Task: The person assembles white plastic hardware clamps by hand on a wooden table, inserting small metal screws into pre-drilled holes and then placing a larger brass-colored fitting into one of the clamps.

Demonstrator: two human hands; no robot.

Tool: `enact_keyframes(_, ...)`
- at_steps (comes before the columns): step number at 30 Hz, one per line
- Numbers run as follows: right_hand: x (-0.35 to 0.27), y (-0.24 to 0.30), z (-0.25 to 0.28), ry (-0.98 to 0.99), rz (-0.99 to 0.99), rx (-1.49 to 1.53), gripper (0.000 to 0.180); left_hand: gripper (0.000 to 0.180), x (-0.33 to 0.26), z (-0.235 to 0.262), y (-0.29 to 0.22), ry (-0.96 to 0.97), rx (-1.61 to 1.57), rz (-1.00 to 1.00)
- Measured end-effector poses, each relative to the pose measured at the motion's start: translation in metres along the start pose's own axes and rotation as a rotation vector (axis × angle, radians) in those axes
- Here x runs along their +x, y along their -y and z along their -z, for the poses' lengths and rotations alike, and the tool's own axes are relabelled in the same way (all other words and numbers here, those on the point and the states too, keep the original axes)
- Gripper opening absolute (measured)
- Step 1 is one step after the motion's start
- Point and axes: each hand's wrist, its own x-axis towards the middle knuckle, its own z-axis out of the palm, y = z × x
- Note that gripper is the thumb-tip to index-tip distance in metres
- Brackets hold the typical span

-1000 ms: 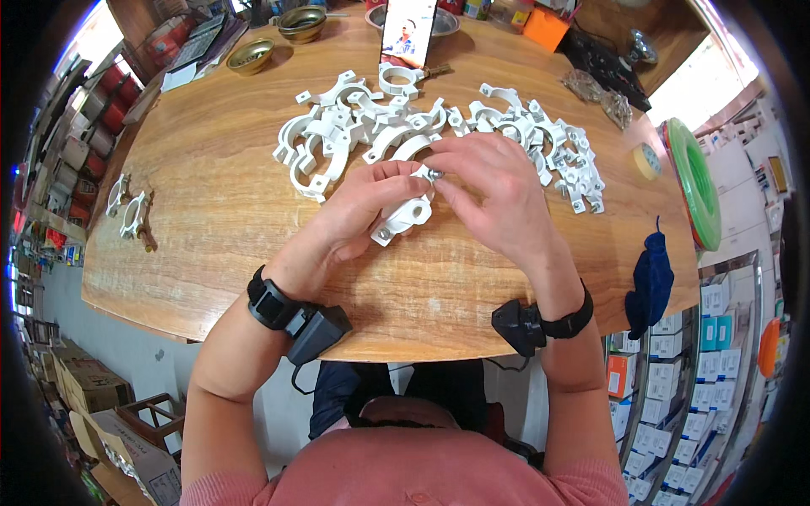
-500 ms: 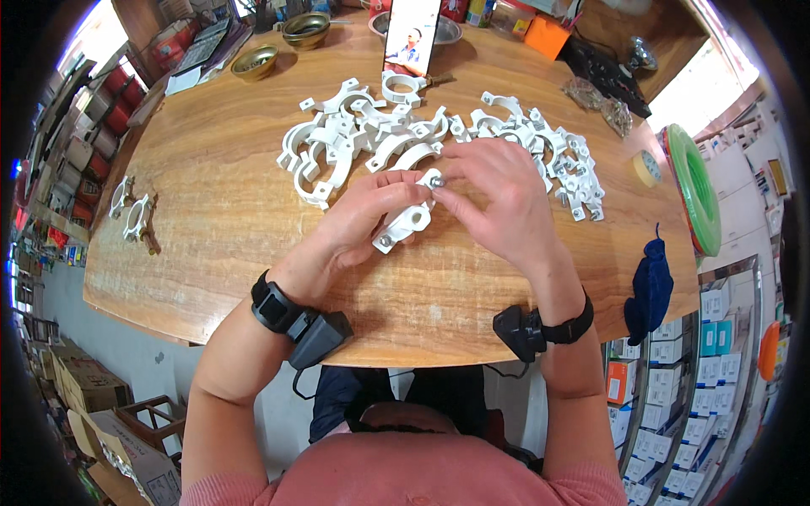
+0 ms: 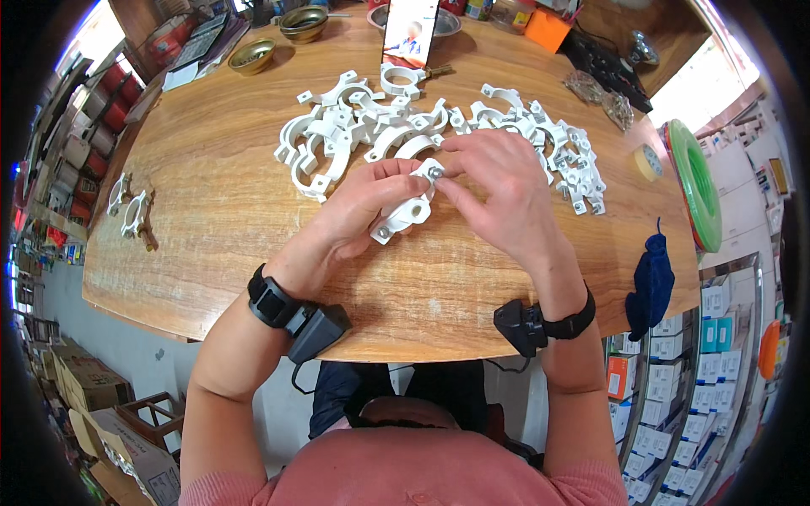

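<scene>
A white plastic pipe clamp [image 3: 403,215] is held in my left hand [image 3: 367,202], thumb on top and fingers curled beneath. The clamp lies aslant, with a metal screw at its lower end and another screw [image 3: 434,172] at its upper end. My right hand [image 3: 506,185] has its thumb and forefinger closed around that upper screw; the exact contact is too small to make out. Just beyond my hands lies a heap of white clamp halves [image 3: 337,126]. A second heap of clamp parts [image 3: 582,173], several with screws in them, spreads to the right.
A phone [image 3: 410,34] stands upright at the back beside a finished-looking clamp ring [image 3: 400,81]. Two clamps with brass-coloured bolts [image 3: 135,215] lie at the left. Brass bowls [image 3: 251,57], a tape roll [image 3: 648,164], green hose coil [image 3: 693,185] and blue cloth [image 3: 650,282] sit around the edges.
Both hands and the held clamp have shifted very slightly. The right thumb and forefinger have changed position a little at the upper screw; the left hand keeps its hold.
</scene>
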Motion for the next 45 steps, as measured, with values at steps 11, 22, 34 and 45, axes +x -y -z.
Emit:
enact_keyframes(11, 0.002, 0.004, 0.0, -0.039, -0.022, 0.054, 0.011, 0.024, -0.001, -0.002, -0.001, 0.002, -0.028, -0.001)
enact_keyframes(22, 0.006, 0.002, 0.001, -0.054, 0.025, 0.078, 0.016, 0.02, -0.001, -0.001, -0.002, 0.036, -0.127, 0.006)
enact_keyframes(34, 0.004, 0.008, 0.002, -0.092, -0.094, 0.173, 0.009, 0.018, -0.001, -0.001, -0.003, 0.024, -0.119, 0.003)
enact_keyframes(45, 0.001, -0.002, -0.002, -0.087, -0.055, 0.169, 0.017, 0.02, -0.003, -0.005, -0.006, -0.01, -0.08, -0.021)
